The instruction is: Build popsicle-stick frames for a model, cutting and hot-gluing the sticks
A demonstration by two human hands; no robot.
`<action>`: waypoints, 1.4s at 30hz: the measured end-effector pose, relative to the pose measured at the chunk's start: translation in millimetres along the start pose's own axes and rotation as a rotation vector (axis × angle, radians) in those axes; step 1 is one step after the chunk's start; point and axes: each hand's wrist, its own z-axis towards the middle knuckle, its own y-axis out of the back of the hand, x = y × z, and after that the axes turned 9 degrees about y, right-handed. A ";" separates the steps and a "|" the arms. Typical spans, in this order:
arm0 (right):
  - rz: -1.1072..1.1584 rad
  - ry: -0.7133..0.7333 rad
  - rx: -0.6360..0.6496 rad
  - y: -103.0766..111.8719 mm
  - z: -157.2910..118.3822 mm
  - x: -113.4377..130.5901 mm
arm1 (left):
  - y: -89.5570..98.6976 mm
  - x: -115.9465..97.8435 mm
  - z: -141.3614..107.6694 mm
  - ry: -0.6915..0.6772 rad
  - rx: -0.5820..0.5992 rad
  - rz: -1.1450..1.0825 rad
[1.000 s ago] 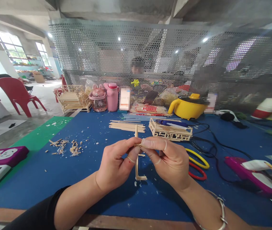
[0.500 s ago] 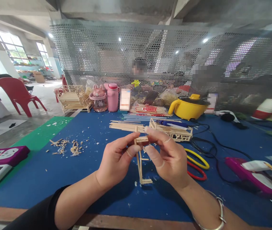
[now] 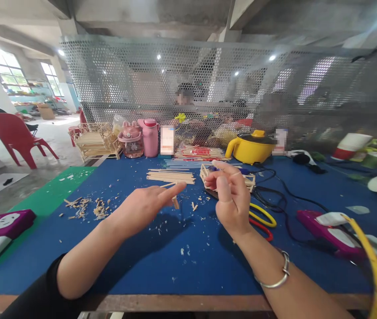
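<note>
My left hand (image 3: 148, 206) is over the middle of the blue table, palm down, fingers closed round a small frame of wooden sticks (image 3: 175, 202). Much of that frame is hidden behind the hand; a stick and a short end piece stick out. To the right, my right hand (image 3: 231, 195) is raised with its thumb and fingers apart, and I see nothing in it. Behind it, partly covered, stands a larger wooden stick model (image 3: 250, 182) with a blue tool (image 3: 244, 171) lying on it. A pile of loose wooden sticks (image 3: 170, 176) lies beyond my left hand.
Offcuts (image 3: 100, 208) are scattered at left. Scissors with yellow and red handles (image 3: 264, 214) lie beside my right wrist, near black cables (image 3: 286, 188). A yellow pot (image 3: 253, 148), pink bottles (image 3: 149, 138) and a perforated metal screen (image 3: 125, 79) stand behind. Purple power strips (image 3: 331, 232) lie at the sides.
My hands have moved apart. The left has gone left with the stick frame and turned palm down; the right has let go of it and opened. The view has shifted slightly.
</note>
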 end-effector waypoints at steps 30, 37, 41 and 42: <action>-0.219 0.038 0.882 -15.0 -18.3 -21.4 | -25.3 85.3 -17.6 0.798 -0.028 -0.289; -0.249 -0.045 0.792 -5.3 -9.8 -20.9 | -28.8 82.3 -15.9 0.774 0.025 -0.264; -0.377 -0.108 0.679 21.4 -3.6 -13.2 | -29.7 84.9 -15.8 0.772 0.038 -0.272; -0.406 -0.115 0.687 29.2 -4.6 -10.5 | -30.6 85.8 -16.0 0.763 0.050 -0.279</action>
